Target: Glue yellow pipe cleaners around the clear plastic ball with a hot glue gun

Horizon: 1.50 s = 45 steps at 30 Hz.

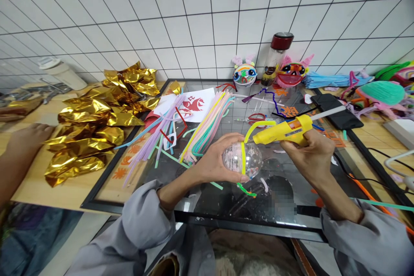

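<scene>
Head view: glossy table (pixel 223 202), tiled wall (pixel 194 13); left hand (pixel 214 155) clasping clear ball (pixel 252 159); right hand (pixel 308 152) gripping glue gun (pixel 281 132)

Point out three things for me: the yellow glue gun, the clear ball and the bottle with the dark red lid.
Yellow glue gun (pixel 277 132): head view, on its barrel.
Clear ball (pixel 253 159): head view, on its transparent side.
Bottle (pixel 274 60): head view, on its clear wall.

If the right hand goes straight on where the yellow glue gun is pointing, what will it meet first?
Probably the yellow strip, where it rises from the clear ball; the left hand appears beyond. Depth is unclear here, so the tip might pass beside it.
</scene>
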{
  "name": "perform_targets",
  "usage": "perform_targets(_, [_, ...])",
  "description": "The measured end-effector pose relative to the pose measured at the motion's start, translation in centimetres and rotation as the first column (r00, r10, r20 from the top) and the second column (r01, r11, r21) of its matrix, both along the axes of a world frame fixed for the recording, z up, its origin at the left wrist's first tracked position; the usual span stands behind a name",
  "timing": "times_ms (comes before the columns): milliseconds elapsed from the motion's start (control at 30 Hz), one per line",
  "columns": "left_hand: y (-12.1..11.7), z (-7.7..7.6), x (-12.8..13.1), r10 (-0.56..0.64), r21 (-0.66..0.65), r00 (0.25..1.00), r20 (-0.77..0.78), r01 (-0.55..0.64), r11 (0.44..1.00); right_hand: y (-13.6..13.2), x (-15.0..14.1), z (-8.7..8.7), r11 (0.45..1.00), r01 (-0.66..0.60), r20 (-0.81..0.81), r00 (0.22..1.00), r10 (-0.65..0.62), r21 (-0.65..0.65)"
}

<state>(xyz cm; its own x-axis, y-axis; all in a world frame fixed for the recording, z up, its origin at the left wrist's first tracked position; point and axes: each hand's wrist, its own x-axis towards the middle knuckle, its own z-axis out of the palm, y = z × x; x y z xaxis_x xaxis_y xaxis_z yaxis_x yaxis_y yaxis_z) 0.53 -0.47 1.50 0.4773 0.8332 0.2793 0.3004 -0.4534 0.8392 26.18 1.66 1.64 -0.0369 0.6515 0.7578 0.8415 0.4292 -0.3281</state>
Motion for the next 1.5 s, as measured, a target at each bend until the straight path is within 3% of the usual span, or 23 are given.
perform_targets(233, [0.00,-0.16,0.00,0.003,-0.007,1.000,0.007,-0.003,1.000,0.03,-0.01,0.05,1.000,0.017,-0.010,1.000,-0.017,-0.007])
perform_targets(733, [0.17,-0.22,-0.12,0.003,0.012,1.000,0.028,-0.003,1.000,-0.04,0.07,0.63,0.985,-0.132,-0.059,0.990,0.126,-0.109])
perform_targets(967, [0.12,-0.34,-0.02,-0.009,0.024,0.999,0.032,0.008,1.000,-0.09,-0.14,0.76,0.994,-0.057,-0.083,0.995,0.049,-0.097])
perform_targets(1500, [0.11,-0.40,0.01,-0.023,0.019,1.000,0.015,0.023,1.000,0.07,-0.14,0.59,1.000,-0.010,-0.002,1.000,0.010,-0.014])
